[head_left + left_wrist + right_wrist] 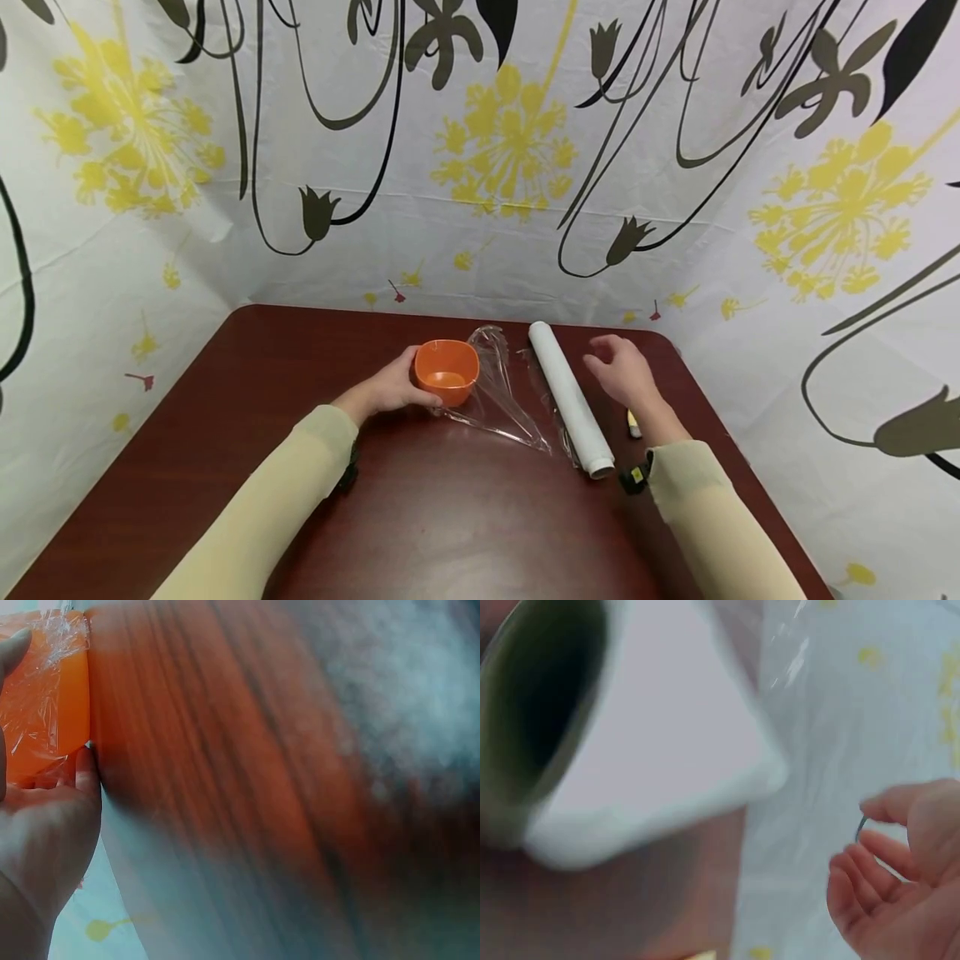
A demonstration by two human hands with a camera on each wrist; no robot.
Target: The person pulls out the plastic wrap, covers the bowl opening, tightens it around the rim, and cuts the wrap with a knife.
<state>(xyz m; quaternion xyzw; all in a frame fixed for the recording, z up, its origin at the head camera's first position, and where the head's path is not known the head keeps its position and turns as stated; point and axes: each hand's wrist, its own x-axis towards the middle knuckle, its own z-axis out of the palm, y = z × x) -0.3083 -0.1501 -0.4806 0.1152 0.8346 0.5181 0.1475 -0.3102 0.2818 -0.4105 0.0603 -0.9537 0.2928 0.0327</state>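
My left hand (392, 385) grips an orange bowl (447, 367) from its left side, thumb along the near wall. In the left wrist view, crinkled clear plastic film (34, 697) clings to the bowl's side. More of this film (495, 400) spreads out to the right of the bowl. A white roll of cling film (570, 396) lies lengthwise on the table between the hands. My right hand (624, 371) is raised just right of the roll, apart from it. Its fingers curl loosely, and a thin dark line shows between thumb and forefinger; whether that is an object I cannot tell.
A small yellow and dark tool (633, 425) lies by my right forearm, partly covered by it. The dark red table (450, 517) meets patterned white sheeting (360, 275) at its back and sides.
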